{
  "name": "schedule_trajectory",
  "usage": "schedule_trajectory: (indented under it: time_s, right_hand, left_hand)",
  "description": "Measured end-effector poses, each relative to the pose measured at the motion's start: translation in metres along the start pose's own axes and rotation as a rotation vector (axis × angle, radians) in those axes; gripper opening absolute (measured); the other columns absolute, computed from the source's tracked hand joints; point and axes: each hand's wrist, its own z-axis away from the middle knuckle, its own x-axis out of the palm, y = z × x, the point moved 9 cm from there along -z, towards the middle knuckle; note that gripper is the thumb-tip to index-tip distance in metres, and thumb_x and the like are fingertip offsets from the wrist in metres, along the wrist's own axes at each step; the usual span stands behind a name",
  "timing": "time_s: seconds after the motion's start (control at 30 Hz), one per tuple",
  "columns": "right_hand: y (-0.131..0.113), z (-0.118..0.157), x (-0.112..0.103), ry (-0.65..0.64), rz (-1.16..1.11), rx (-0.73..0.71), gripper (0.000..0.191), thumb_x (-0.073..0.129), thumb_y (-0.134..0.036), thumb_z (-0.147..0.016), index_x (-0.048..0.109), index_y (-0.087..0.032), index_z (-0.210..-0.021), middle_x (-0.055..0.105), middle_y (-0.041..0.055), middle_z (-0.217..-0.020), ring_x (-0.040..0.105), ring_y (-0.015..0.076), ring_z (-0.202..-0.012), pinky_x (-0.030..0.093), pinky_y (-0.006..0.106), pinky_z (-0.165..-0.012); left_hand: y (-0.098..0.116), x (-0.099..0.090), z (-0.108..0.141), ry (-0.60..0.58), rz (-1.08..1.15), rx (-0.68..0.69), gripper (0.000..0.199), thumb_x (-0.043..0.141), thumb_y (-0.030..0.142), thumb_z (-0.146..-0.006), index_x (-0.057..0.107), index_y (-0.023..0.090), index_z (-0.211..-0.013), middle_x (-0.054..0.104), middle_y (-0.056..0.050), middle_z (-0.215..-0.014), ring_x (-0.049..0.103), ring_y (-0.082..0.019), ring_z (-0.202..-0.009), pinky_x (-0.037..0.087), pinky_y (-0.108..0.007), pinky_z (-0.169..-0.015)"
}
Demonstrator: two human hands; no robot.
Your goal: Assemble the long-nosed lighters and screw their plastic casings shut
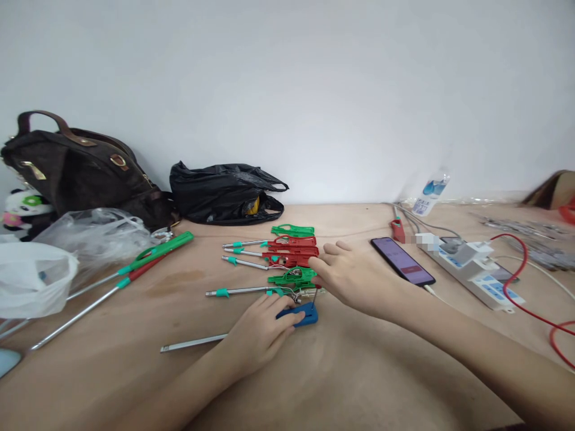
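A blue long-necked gas lighter (309, 315) lies on the table, its metal tube (193, 343) pointing left. My left hand (263, 326) is closed over its handle and presses it down. Just above the handle's right end, my right hand (335, 272) is closed on a thin screwdriver (314, 299), whose shaft points down to the blue handle; its grip is mostly hidden by my fingers. Beyond my hands lie several opened lighters, among them a green handle half (294, 277) and a red one (291, 241), with metal tubes, teal triggers and wires showing.
Two more long lighters (162, 248) lie at left beside a white plastic-lined container (36, 278). A dark bag (85, 167) and a black plastic bag (220, 194) stand by the wall. At right are a phone (402, 260), a power strip (476, 278), a red cable (525, 263) and a bottle (431, 191).
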Motion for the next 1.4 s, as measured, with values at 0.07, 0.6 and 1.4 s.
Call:
schedule_trajectory:
  time_s: [0.07, 0.6, 1.4]
  right_hand:
    - [0.001, -0.001, -0.001, 0.01, 0.027, 0.007, 0.018, 0.053, -0.024, -0.094, 0.058, -0.016, -0.079, 0.064, 0.0076, -0.073, 0.053, 0.021, -0.075, 0.032, 0.03, -0.067]
    - [-0.004, -0.001, -0.005, -0.041, -0.044, 0.048, 0.018, 0.053, -0.026, -0.093, 0.056, -0.015, -0.078, 0.064, 0.0086, -0.073, 0.056, 0.0209, -0.07, 0.035, 0.03, -0.061]
    - [0.007, 0.013, 0.036, -0.08, -1.46, 0.146, 0.027, 0.031, -0.03, -0.101, 0.052, -0.016, -0.093, 0.063, 0.0059, -0.09, 0.055, 0.0122, -0.072, 0.048, 0.029, -0.07]
  left_hand:
    - [-0.001, 0.001, 0.0, -0.001, 0.003, -0.005, 0.031, 0.039, 0.016, -0.095, 0.062, 0.022, -0.115, 0.06, -0.009, -0.107, 0.056, -0.023, -0.092, 0.047, -0.035, -0.077]
    - [0.0, -0.001, 0.0, 0.012, 0.019, -0.007, 0.03, 0.04, 0.017, -0.095, 0.062, 0.023, -0.114, 0.061, -0.009, -0.108, 0.056, -0.022, -0.093, 0.048, -0.033, -0.078]
    - [0.001, -0.002, 0.0, 0.004, 0.027, -0.008, 0.03, 0.041, 0.017, -0.095, 0.062, 0.023, -0.116, 0.06, -0.009, -0.11, 0.056, -0.022, -0.094, 0.048, -0.033, -0.079]
